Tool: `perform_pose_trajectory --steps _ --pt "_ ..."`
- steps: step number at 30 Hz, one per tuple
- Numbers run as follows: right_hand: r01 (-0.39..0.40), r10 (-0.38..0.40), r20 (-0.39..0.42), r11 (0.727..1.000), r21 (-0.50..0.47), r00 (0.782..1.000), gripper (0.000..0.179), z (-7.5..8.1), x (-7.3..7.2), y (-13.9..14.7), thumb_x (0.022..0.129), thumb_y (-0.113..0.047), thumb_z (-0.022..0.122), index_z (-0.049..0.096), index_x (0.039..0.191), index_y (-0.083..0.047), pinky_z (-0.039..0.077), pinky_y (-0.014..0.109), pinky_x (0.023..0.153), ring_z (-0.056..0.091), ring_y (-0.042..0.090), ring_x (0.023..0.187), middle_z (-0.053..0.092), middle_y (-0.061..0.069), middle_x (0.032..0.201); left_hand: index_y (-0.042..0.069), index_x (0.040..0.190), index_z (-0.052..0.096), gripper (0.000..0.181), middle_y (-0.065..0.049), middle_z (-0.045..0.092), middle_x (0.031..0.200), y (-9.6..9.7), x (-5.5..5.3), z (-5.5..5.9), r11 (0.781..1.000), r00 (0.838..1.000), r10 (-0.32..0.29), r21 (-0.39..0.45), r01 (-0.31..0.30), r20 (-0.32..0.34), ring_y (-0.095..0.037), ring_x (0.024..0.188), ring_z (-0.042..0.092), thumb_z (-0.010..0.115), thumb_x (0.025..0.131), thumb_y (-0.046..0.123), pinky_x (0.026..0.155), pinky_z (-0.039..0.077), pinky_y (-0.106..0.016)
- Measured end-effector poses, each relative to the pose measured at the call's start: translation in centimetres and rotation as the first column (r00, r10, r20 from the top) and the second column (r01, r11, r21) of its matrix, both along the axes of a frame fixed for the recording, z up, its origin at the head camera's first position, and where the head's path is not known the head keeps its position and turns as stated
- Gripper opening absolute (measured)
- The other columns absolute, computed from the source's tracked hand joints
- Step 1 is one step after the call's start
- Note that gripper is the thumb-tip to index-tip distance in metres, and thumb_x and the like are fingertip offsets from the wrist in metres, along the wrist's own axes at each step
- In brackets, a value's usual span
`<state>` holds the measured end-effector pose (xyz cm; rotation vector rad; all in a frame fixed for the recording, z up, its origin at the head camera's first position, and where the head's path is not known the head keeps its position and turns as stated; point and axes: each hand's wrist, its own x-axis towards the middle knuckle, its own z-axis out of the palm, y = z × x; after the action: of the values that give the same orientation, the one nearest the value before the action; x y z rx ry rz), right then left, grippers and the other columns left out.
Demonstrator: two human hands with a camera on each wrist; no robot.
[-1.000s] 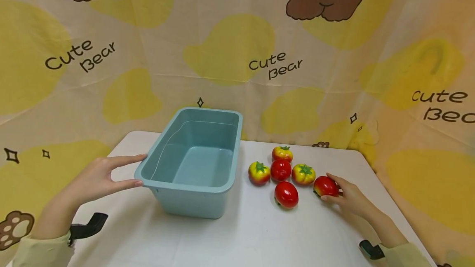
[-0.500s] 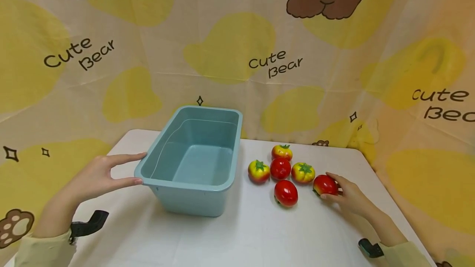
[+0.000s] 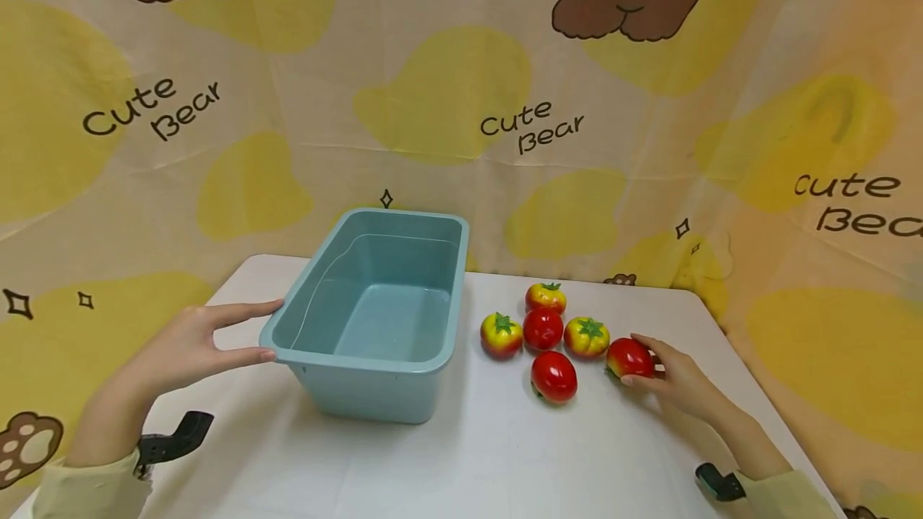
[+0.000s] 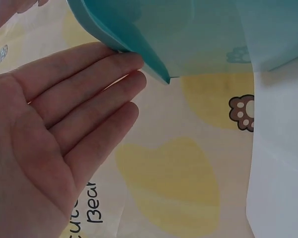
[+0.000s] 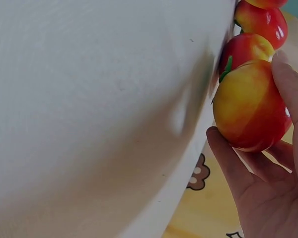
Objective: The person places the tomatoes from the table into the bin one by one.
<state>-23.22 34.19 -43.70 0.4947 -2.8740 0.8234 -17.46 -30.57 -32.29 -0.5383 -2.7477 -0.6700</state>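
My left hand (image 3: 183, 351) is at the near left corner of a blue-green plastic bin (image 3: 360, 361), fingertips and thumb tip touching its rim. In the left wrist view its fingers (image 4: 92, 84) lie straight against the bin's outer edge. At the right, my right hand (image 3: 688, 383) holds a glossy red and yellow toy tomato (image 3: 630, 359) between thumb and fingers. The right wrist view shows the tomato's yellow side and green leaf, with the thumb (image 5: 293, 89) on one side and the fingers on the other. The held tomato is low over the white table.
Several more toy tomatoes lie grouped between bin and right hand: a red one (image 3: 554, 377) nearest, a yellow-topped one (image 3: 587, 337) beside the held one. The white table (image 3: 505, 463) ends at a printed cloth backdrop (image 3: 433, 126). Inside, the bin shows a bare floor.
Both hands, the bin and the tomatoes stay in place; only a slight shift of the head view shows.
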Motion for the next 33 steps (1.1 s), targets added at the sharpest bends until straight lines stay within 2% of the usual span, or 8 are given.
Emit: perform_pose_trajectory --steps 6,14,21,27,33 --pt "-0.02 0.02 -0.023 1.0 0.005 1.0 0.077 0.7 0.1 -0.2 0.079 -0.037 0.076 0.044 0.136 0.003 0.056 0.042 0.079 0.058 0.037 0.103 0.055 0.026 0.127 0.032 0.128 0.059 0.06 0.003 0.066 0.121 0.0 0.0 0.2 1.0 0.999 0.003 0.01 -0.004 0.034 0.02 0.108 0.042 0.08 0.073 0.042 0.081 0.039 -0.008" --pt "-0.072 0.071 -0.072 0.997 -0.009 0.995 0.074 1.9 0.4 -0.7 0.076 -0.034 0.079 0.047 0.134 0.0 0.054 0.02 0.072 0.06 0.031 0.099 0.058 0.021 0.124 0.035 0.129 0.058 0.06 0.005 0.065 0.123 0.0 0.0 0.3 1.0 0.998 0.015 0.002 -0.016 0.06 0.014 0.111 0.045 0.079 0.074 0.044 0.082 0.042 -0.013" --pt "-0.115 0.11 -0.103 0.993 -0.035 0.988 0.073 3.1 0.4 -1.6 0.075 -0.029 0.08 0.047 0.133 0.002 0.057 0.029 0.07 0.061 0.034 0.097 0.057 0.022 0.124 0.035 0.129 0.058 0.06 0.002 0.065 0.122 0.0 0.0 0.4 1.0 0.997 0.021 -0.007 -0.02 0.068 0.01 0.11 0.048 0.079 0.073 0.046 0.081 0.045 -0.018" --pt "-0.143 0.139 -0.123 0.99 -0.02 0.983 0.073 4.3 0.2 -2.3 0.075 -0.027 0.081 0.047 0.133 0.002 0.057 0.029 0.07 0.062 0.034 0.098 0.058 0.021 0.123 0.036 0.129 0.058 0.06 0.002 0.065 0.123 0.0 -0.1 0.4 1.0 0.997 0.026 -0.005 -0.025 0.076 0.001 0.112 0.051 0.078 0.073 0.047 0.081 0.045 -0.018" --pt "-0.16 0.158 -0.142 0.987 -0.002 0.977 0.074 5.4 -0.2 -3.2 0.074 -0.028 0.081 0.048 0.134 -0.002 0.057 0.031 0.071 0.061 0.028 0.098 0.059 0.016 0.124 0.036 0.129 0.058 0.06 0.003 0.065 0.123 0.0 -0.1 0.3 1.0 0.997 0.02 0.004 -0.021 0.076 0.015 0.11 0.045 0.078 0.073 0.046 0.081 0.043 -0.014"
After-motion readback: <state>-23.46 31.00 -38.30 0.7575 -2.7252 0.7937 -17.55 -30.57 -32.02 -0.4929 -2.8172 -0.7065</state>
